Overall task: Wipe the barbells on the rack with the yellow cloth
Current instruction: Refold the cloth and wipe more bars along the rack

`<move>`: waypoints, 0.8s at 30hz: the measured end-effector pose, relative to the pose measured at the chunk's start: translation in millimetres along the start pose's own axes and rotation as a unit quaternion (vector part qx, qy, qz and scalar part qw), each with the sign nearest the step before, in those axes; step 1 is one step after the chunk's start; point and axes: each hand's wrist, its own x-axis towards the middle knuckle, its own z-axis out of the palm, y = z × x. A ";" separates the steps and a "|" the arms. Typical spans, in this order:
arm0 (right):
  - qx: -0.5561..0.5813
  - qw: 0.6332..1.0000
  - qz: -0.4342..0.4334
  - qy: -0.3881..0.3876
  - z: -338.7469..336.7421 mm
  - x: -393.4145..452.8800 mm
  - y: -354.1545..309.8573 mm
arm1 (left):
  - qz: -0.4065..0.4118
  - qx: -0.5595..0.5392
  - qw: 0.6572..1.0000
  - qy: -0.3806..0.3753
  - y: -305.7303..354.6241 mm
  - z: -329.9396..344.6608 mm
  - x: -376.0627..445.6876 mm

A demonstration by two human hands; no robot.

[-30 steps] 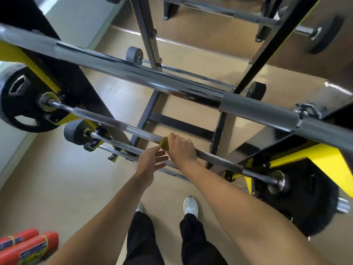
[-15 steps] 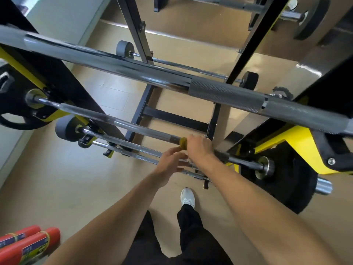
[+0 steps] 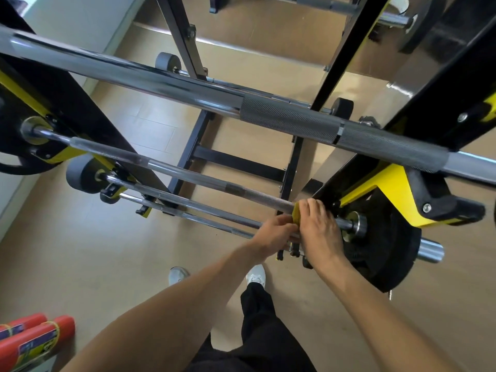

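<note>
**Right grip wrapped on cloth at bar's right end**

Head view: right hand [image 3: 320, 226] grip curled over the yellow cloth [image 3: 297, 214], pinching it around the thin barbell [image 3: 188, 174]. Only a small patch of cloth shows, at the hand's 10 o'clock edge. Left hand [image 3: 273, 233] sits just beside it at 9 o'clock, fingers curled and touching the cloth's lower edge; can't tell if that grip holds the cloth or only rests against the bars. Cloth is at the bar's right end, just short of the collar [image 3: 355, 224] and the black weight plate [image 3: 383, 245] at 3 o'clock. Same bar runs up toward 10 o'clock to another plate [image 3: 16, 146] at frame left. Two thinner bars [image 3: 204, 213] lie close below it, partly under the left hand. A thick knurled barbell [image 3: 295, 119] crosses the frame above, at 12 o'clock from the hands, well apart from them. Black and yellow rack [image 3: 375, 183] upright at 2 o'clock. Beige floor [image 3: 94, 264] below, white shoes [image 3: 256, 273] at 6 o'clock, red rolls [image 3: 35, 336] at 8 o'clock corner.
</note>
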 end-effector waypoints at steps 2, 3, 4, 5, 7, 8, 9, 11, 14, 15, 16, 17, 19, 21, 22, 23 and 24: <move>0.008 1.000 0.011 0.002 1.5 -9.3 4.0 | 0.002 -0.004 1.000 -0.008 -0.4 12.1 2.0; 0.011 1.000 0.014 -0.001 2.8 -15.1 5.3 | 0.003 -0.014 1.000 -0.009 -0.9 17.0 2.6; 0.008 1.000 0.015 -0.006 4.2 -21.7 6.1 | 0.006 -0.025 1.000 -0.010 -2.1 20.2 3.3; -0.002 1.000 0.011 -0.012 6.7 -28.9 6.6 | 0.006 -0.034 0.999 -0.012 -3.8 22.0 3.5; -0.025 1.000 0.007 -0.013 13.6 -42.2 5.5 | 0.001 -0.057 0.998 -0.028 -9.5 22.6 2.7; -0.021 1.000 0.005 -0.002 16.4 -47.1 3.7 | -0.002 -0.069 0.997 -0.040 -14.0 22.0 1.7; 0.001 1.000 0.001 0.016 18.7 -51.1 1.7 | -0.004 -0.081 0.995 -0.052 -17.6 21.3 -0.4; 0.063 0.997 -0.003 0.049 22.5 -55.7 -1.4 | -0.002 -0.109 0.992 -0.068 -26.9 18.6 -0.9; 0.114 0.993 -0.009 0.031 24.9 -61.5 -6.8 | -0.003 -0.129 0.988 -0.079 -40.0 11.6 -1.7; 0.124 0.992 -0.011 -0.001 26.6 -63.2 -9.7 | -0.008 -0.131 0.988 -0.084 -45.5 9.1 -2.8; 0.140 0.989 -0.012 -0.045 28.6 -65.1 -12.9 | -0.014 -0.132 0.987 -0.086 -52.7 6.7 -4.5; 0.169 0.981 -0.008 -0.096 31.6 -67.0 -15.0 | -0.024 -0.135 0.987 -0.083 -63.2 4.1 -4.6; 0.242 0.952 0.003 -0.185 37.5 -66.8 -18.1 | -0.061 -0.139 0.987 -0.053 -87.9 -0.4 -3.6; 0.299 0.917 -0.012 -0.265 40.8 -60.0 -20.3 | -0.103 -0.133 0.986 -0.013 -111.1 -7.1 0.4; 0.323 0.891 -0.023 -0.317 43.3 -54.8 -20.4 | -0.120 -0.127 0.985 0.002 -118.8 -11.9 1.4; 0.350 0.860 -0.024 -0.372 47.5 -49.0 -19.9 | -0.133 -0.126 0.983 0.011 -125.3 -15.9 2.7; 0.392 0.825 -0.012 -0.407 55.0 -44.4 -18.0 | -0.142 -0.129 0.981 0.015 -130.6 -19.5 2.0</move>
